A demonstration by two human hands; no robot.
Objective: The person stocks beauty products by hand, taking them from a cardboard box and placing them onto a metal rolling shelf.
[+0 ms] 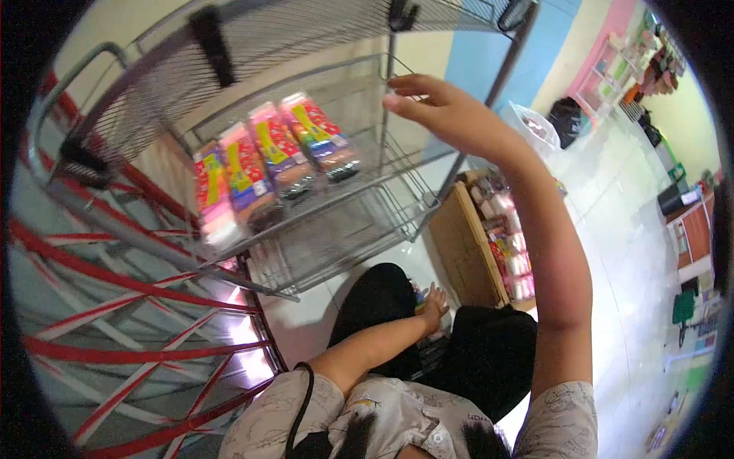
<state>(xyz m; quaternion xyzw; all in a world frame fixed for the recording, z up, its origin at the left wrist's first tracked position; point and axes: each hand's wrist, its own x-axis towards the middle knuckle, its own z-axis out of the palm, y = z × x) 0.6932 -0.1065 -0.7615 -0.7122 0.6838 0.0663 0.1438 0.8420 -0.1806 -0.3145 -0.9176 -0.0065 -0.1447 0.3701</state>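
My right hand (427, 103) is raised in front of the wire rack (325, 200), thumb and fingers apart, holding nothing visible. Low between my knees is my left hand (436, 306), its fingers spread beside a partly hidden colourful pack (420, 297). It is unclear whether the palm touches that pack. Several clear-wrapped packs with red and yellow labels (243, 170) lie side by side on the rack's middle shelf. An open cardboard box (464, 249) stands on the floor right of the rack, holding more packs (514, 256) in similar wrapping.
Red and white crossed strips (138, 287) cover a surface at the left. The rack's upper shelf (290, 34) overhangs the packs. A white bin (533, 126) and a black bag (566, 121) stand beyond my right arm. Shelves and other items line the far right.
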